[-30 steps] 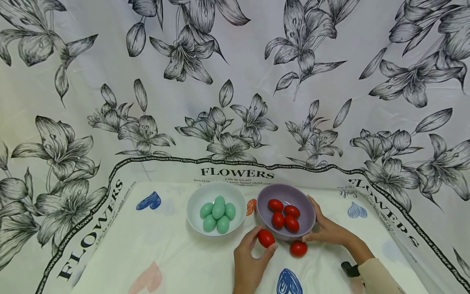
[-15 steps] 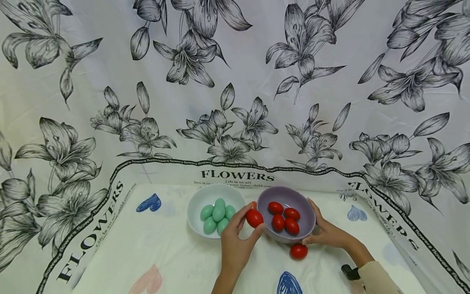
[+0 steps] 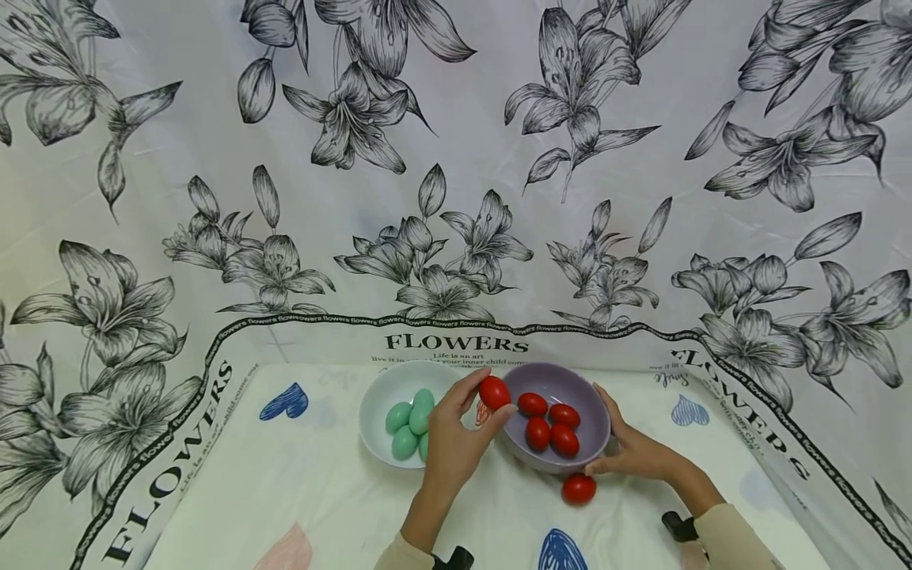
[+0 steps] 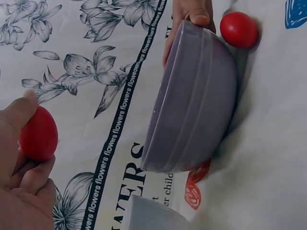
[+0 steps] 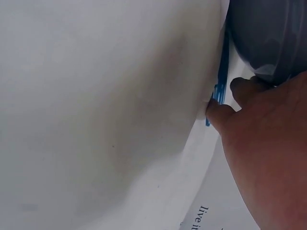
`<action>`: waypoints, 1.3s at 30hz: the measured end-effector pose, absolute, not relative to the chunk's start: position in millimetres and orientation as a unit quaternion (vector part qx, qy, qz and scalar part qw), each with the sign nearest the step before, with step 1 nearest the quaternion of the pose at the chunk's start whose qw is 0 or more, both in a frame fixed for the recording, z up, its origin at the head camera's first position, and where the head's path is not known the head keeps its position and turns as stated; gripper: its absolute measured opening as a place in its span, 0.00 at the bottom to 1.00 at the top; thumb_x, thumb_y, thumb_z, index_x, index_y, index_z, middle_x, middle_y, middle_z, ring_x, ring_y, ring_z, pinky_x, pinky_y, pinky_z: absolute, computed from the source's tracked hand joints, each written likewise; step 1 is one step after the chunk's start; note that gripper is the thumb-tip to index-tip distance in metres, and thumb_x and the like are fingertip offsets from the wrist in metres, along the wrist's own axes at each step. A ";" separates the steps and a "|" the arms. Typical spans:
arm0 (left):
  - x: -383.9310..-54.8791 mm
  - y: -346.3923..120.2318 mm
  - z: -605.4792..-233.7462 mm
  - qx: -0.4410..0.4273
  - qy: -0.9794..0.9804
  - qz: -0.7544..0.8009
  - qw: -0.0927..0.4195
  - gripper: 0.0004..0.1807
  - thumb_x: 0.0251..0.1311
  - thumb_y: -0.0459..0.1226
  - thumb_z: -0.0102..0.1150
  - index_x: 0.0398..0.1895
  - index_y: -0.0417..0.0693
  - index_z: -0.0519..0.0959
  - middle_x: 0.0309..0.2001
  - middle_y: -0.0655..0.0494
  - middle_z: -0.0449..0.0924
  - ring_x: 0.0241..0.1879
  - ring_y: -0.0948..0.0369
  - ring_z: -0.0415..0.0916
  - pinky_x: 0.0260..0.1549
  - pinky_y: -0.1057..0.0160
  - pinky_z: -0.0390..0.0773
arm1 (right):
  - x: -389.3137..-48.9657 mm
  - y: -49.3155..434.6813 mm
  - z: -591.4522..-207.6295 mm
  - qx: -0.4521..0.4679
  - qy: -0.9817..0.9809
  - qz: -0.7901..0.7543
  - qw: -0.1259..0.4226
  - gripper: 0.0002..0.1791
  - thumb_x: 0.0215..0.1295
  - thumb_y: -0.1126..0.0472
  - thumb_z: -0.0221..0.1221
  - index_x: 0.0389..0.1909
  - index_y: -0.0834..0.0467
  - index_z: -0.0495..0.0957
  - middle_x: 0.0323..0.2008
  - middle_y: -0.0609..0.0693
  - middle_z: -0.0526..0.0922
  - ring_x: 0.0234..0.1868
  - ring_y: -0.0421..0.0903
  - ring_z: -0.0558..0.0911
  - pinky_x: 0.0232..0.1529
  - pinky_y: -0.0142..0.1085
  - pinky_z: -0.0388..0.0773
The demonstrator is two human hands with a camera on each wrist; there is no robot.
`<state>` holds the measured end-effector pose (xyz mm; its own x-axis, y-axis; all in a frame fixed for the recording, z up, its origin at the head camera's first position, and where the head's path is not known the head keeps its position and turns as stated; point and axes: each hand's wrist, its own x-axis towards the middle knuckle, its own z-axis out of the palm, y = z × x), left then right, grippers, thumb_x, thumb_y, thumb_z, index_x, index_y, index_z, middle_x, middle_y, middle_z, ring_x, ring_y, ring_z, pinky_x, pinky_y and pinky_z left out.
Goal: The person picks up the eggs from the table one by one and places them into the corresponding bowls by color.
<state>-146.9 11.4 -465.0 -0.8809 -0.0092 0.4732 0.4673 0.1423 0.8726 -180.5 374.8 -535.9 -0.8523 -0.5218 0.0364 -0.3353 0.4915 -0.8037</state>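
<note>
My left hand (image 3: 456, 439) pinches a red egg (image 3: 494, 393) between thumb and fingers, raised at the left rim of the purple bowl (image 3: 534, 462). In the left wrist view the same egg (image 4: 39, 133) is clear of the cloth. Several red eggs (image 3: 537, 434) lie together inside the purple bowl. My right hand (image 3: 637, 453) grips this bowl at its right side, thumb near the front and fingers toward the back. Another red egg (image 3: 579, 489) sits on the cloth just in front of the bowl, close to the right thumb.
To the left stands a white bowl (image 3: 375, 443) with several green eggs (image 3: 403, 442), partly hidden by my left hand. A pale cloth with printed hearts (image 3: 285, 402) covers the table. Behind it rises a flower-printed curtain (image 3: 456, 261).
My left hand carried the red egg left and away from the front of the purple bowl, then up beside its left rim. The right hand has stayed on the bowl.
</note>
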 end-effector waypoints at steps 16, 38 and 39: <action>-175.8 30.2 -482.0 -0.201 -0.819 -0.536 0.040 0.34 0.61 0.51 0.77 0.71 0.58 0.79 0.67 0.61 0.80 0.64 0.58 0.78 0.64 0.55 0.80 | -180.3 374.7 -538.0 -0.252 0.842 -0.464 0.115 0.80 0.54 0.59 0.81 0.85 0.43 0.22 0.84 0.65 0.38 0.80 0.76 0.47 0.69 0.79 0.52; -208.2 56.0 -484.8 -0.271 -0.908 -0.318 -0.018 0.32 0.58 0.44 0.81 0.65 0.46 0.81 0.60 0.55 0.85 0.59 0.57 0.81 0.64 0.58 0.79 | -181.4 377.1 -538.3 -0.248 0.847 -0.457 0.109 0.79 0.54 0.57 0.81 0.85 0.42 0.23 0.85 0.63 0.40 0.80 0.75 0.49 0.70 0.78 0.53; -209.1 57.7 -483.7 -0.272 -0.912 -0.307 -0.020 0.32 0.57 0.44 0.81 0.64 0.45 0.82 0.59 0.55 0.85 0.58 0.57 0.82 0.63 0.58 0.80 | -181.6 377.1 -538.6 -0.247 0.846 -0.459 0.109 0.79 0.54 0.57 0.81 0.85 0.42 0.23 0.85 0.63 0.40 0.80 0.75 0.48 0.70 0.78 0.52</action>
<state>-209.1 57.7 -483.7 -0.8515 0.5080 0.1300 0.4834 0.6643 0.5701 -181.6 377.1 -538.6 -0.8543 -0.5180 0.0417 -0.3174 0.4565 -0.8312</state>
